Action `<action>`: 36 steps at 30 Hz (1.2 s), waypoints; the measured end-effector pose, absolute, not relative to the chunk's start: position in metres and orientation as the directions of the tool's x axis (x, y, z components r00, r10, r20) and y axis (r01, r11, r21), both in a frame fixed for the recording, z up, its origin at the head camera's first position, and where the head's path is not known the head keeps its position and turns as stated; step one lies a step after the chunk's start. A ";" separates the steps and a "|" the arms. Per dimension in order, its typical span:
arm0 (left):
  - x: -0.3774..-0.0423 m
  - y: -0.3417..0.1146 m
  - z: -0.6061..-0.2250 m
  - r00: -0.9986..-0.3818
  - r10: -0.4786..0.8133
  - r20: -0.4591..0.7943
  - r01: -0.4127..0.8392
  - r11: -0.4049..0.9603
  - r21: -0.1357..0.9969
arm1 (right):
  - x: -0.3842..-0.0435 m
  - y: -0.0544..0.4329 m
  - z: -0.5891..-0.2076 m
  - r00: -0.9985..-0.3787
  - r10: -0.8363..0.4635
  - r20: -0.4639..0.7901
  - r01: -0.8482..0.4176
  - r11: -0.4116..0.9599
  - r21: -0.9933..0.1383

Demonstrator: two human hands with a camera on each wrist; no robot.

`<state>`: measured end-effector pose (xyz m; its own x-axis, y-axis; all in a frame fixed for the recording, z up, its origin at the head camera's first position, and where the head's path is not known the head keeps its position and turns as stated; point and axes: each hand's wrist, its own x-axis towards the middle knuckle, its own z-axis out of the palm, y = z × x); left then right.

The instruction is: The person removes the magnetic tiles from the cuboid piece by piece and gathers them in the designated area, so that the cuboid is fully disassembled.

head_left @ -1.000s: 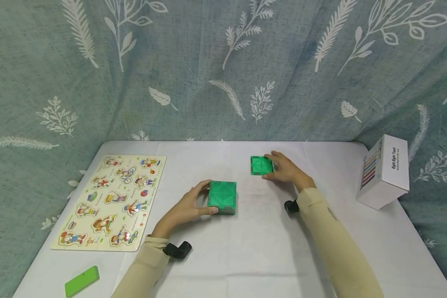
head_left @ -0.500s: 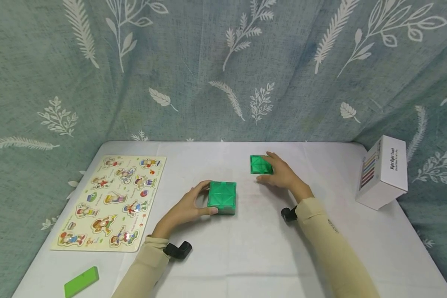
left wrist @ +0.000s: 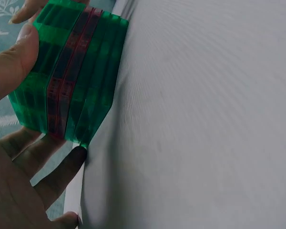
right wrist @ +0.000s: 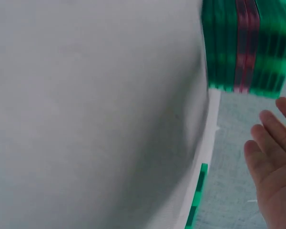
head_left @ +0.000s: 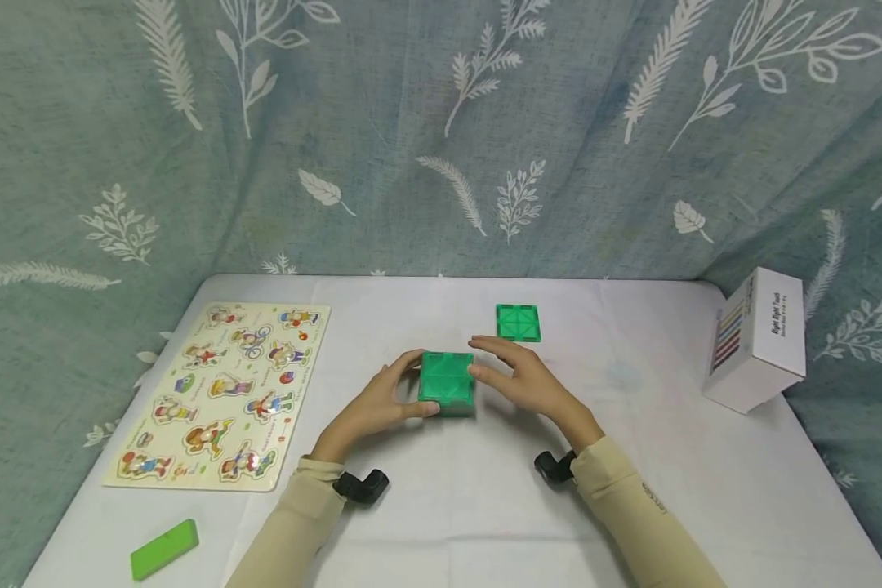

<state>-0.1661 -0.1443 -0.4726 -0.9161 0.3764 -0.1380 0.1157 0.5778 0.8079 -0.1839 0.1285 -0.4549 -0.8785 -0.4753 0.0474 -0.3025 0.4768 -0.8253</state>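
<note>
A stack of green see-through magnetic tiles (head_left: 447,382) stands on the white table, with two reddish layers showing midway in the left wrist view. My left hand (head_left: 373,406) holds this stack from its left side, thumb on the near face and fingers at the far face. Reaching in from the right, my right hand (head_left: 525,380) has its thumb at the stack's upper right edge; whether it touches cannot be told. Its fingers are extended and grip nothing in the right wrist view. A single green magnetic tile (head_left: 518,323) lies flat behind the right hand.
On the left lies a picture puzzle board (head_left: 213,396) with cartoon figures. A light green block (head_left: 164,550) is near the front left. The white box (head_left: 757,339) stands at the right edge. Behind the table (head_left: 441,506) hangs a leaf-patterned cloth (head_left: 382,139).
My right hand has left the single tile and moved left and nearer, up to the stack. The single tile stays flat on the table. My left hand keeps its hold on the stack.
</note>
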 end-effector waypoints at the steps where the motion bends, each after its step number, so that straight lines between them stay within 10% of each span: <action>1: -0.167 -0.142 -0.472 -0.916 0.379 -0.134 0.121 0.576 0.808 | -0.182 0.129 -0.455 -0.875 -0.482 0.046 -0.303 0.471 -0.829; 36: -0.182 -0.125 -0.479 -0.905 0.420 -0.062 0.215 0.578 0.787 | -0.181 0.127 -0.460 -0.883 -0.470 -0.009 -0.264 0.511 -0.818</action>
<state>-0.1824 -0.1250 -0.4793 -0.9053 0.4203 -0.0619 0.2147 0.5783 0.7871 -0.1812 0.1274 -0.4600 -0.8828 -0.4697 -0.0088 -0.2637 0.5108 -0.8183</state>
